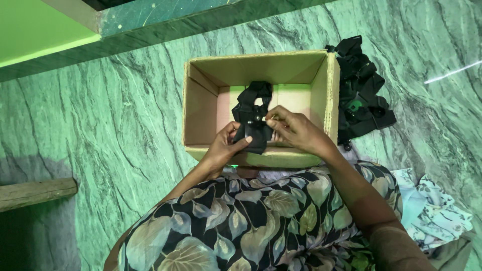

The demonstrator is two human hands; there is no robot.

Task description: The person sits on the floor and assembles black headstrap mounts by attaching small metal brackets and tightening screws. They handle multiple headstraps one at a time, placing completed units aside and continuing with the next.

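Our two hands meet over the open box: the left hand [223,148] closes around the lower part of a black strap harness [255,118], thumb pressed on its front, and the right hand [296,129] pinches the middle of the same harness with the fingertips. After that we go from the big things to the small ones. The green marble floor [125,115] with dark veins fills most of the view. Our lap, in a dark cloth with a leaf pattern [261,221], covers the lower part. The cardboard box [201,108] stands on the floor just before our knees, open at the top, and the harness we hold hangs above its inside. A second heap of black straps [361,95] lies on the floor, touching the right wall of the box. A wooden plank [35,193] lies at the left edge.
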